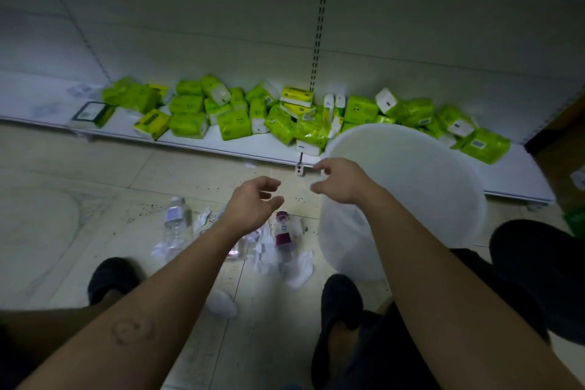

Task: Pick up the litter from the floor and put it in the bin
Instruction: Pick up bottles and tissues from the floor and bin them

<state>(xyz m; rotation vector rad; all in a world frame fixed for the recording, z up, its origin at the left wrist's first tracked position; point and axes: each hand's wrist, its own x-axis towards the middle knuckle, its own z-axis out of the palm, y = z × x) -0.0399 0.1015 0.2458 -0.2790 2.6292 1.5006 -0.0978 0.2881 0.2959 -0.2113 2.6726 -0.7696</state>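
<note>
Two empty hands, left hand [253, 203] and right hand [340, 180], hover with fingers loosely spread above bottles [177, 225] and tissues [297, 269] littering the floor [95, 168]. Right of them the white bin [411, 187] stands against the shelf edge [221, 149]; labels are unreadable.

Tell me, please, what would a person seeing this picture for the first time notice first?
The bright green tissue packs, heaped along the low shelf at the back, catch the eye first. Next comes the big white bin on the floor at right, with the right hand at its rim. Clear bottles and crumpled tissues lie scattered below the left hand.
</note>
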